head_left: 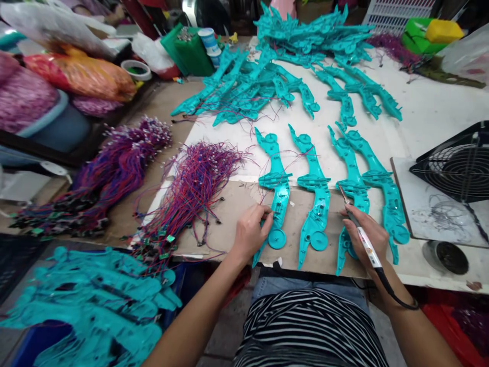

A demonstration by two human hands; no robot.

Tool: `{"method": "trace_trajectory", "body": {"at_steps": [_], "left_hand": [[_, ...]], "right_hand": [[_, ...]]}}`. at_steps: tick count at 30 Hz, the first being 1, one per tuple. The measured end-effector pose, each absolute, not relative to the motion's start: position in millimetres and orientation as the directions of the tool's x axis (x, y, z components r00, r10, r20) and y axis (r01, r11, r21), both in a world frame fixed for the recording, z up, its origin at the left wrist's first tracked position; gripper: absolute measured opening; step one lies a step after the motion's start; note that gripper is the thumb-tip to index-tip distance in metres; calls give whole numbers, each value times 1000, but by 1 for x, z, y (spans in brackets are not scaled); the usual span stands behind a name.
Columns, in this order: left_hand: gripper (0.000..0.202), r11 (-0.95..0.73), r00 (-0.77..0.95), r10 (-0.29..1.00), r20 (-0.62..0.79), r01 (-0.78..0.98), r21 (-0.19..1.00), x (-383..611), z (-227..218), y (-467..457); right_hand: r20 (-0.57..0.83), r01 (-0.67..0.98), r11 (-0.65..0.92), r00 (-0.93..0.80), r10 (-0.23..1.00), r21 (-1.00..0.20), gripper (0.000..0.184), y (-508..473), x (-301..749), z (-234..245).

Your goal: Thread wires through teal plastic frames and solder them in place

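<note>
Several teal plastic toy shells lie side by side on the board before me. My left hand (250,232) pinches fine wire against the leftmost shell (275,191), fingers closed. My right hand (364,235) grips a white soldering iron (361,232) like a pen, its tip pointing up-left over the third shell (352,184). A black cord runs from the iron back past my wrist. The second shell (317,196) lies untouched between my hands.
Bundles of red and purple wires (191,183) with small circuit boards lie left of the board. A heap of teal shells (275,76) fills the table's far side, another pile (87,306) sits low left. A black fan (458,163) stands right.
</note>
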State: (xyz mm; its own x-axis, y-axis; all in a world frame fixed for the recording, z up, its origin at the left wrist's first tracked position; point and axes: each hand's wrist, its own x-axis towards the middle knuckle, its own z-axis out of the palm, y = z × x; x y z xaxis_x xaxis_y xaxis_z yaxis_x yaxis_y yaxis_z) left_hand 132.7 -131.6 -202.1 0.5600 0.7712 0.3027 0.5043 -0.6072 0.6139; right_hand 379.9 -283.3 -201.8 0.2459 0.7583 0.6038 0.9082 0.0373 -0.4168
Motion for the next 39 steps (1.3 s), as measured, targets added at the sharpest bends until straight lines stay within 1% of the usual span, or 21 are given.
{"method": "trace_trajectory", "body": {"at_steps": [4, 7, 10, 12, 13, 14, 15, 17, 18, 20, 22, 23, 25, 28, 30, 31, 33, 34, 35, 37, 39], "left_hand": [[12, -640, 577, 756, 309, 550, 537, 124, -201, -139], [12, -649, 572, 753, 325, 566, 508, 119, -191, -144], [11, -672, 516, 741, 430, 571, 473, 130, -171, -129], [18, -690, 498, 721, 482, 584, 428, 154, -159, -103], [21, -700, 519, 710, 476, 587, 406, 171, -155, -87], [26, -695, 544, 717, 435, 606, 387, 190, -153, -71], [33, -674, 562, 738, 373, 643, 364, 210, -152, -55], [46, -617, 585, 787, 198, 728, 301, 248, -156, -30], [46, -597, 588, 799, 124, 752, 279, 264, -159, -22], [32, -581, 591, 805, 48, 770, 263, 284, -165, -15], [16, -580, 593, 804, 44, 766, 278, 290, -167, -16], [16, -578, 590, 806, 53, 763, 289, 288, -166, -17], [24, -559, 564, 822, 85, 768, 313, 277, -160, -19], [32, -446, 421, 895, 150, 819, 361, 254, -149, -16], [32, -379, 357, 925, 130, 860, 341, 240, -146, -14], [29, -371, 357, 928, 104, 873, 316, 235, -148, -13], [23, -403, 402, 913, 62, 874, 270, 224, -154, -9], [23, -421, 421, 905, 62, 866, 270, 219, -157, -5], [28, -425, 422, 904, 71, 861, 280, 213, -158, 3], [38, -385, 374, 923, 92, 877, 289, 197, -155, 31], [38, -281, 263, 960, 100, 922, 267, 172, -143, 72]], "right_hand": [[595, 899, 34, 259, 761, -436, 34, -287, 384, -196], [621, 903, 41, 262, 739, -429, 32, -280, 388, -191], [659, 923, 72, 214, 721, -378, 25, -263, 391, -186], [658, 933, 97, 168, 734, -347, 21, -250, 390, -185], [648, 934, 105, 153, 746, -342, 21, -243, 388, -185], [634, 932, 106, 149, 759, -346, 22, -238, 387, -186], [619, 930, 102, 151, 771, -354, 23, -233, 384, -187], [600, 926, 100, 151, 785, -364, 27, -225, 380, -191], [595, 927, 105, 143, 791, -361, 28, -222, 378, -193], [594, 934, 123, 109, 797, -336, 29, -218, 375, -198], [600, 943, 127, 88, 795, -307, 29, -217, 375, -202], [599, 946, 121, 88, 796, -300, 30, -217, 375, -204], [587, 948, 97, 107, 802, -304, 30, -218, 376, -207], [563, 940, 70, 139, 814, -333, 32, -220, 377, -212], [560, 940, 69, 140, 816, -335, 32, -221, 377, -214], [565, 941, 70, 138, 813, -330, 32, -222, 377, -215], [580, 948, 70, 131, 804, -311, 33, -221, 377, -216], [585, 952, 71, 124, 801, -299, 33, -221, 377, -217], [591, 955, 72, 118, 798, -288, 34, -221, 377, -217], [608, 961, 81, 102, 787, -266, 34, -221, 379, -218], [622, 964, 81, 97, 777, -251, 35, -222, 380, -221]]}}
